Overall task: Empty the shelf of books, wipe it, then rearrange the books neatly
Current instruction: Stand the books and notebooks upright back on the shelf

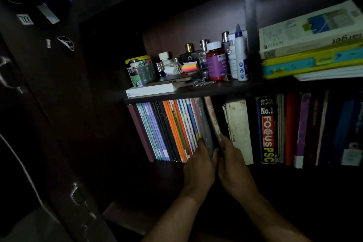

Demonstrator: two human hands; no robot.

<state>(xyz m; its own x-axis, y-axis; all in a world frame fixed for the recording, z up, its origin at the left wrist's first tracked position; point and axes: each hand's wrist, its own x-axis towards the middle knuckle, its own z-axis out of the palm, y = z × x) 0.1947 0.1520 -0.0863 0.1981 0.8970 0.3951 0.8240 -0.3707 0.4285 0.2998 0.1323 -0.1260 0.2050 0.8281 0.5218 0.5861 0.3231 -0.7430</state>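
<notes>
Two hands are closed around a few books (211, 124) on the lower shelf (176, 100): left grip (198, 165) and right grip (232, 163) clamped at their bottoms. If pulled carelessly, the leaning thin books (172, 129) alongside could probably be toppled.

**Lettering on the shelves and the cupboard door**

A black-and-blue book spine (267, 129) on the lower shelf reads "2013-14", "No.1", "FOCUS" and "PSC". Up on the right, the thick white book (310, 31) topping a flat stack shows "target" upside down. The orange pill bottle (216, 63) has a purple label starting "CF". On the dark cupboard door, a sticker (26, 19) says "TXX".
</notes>
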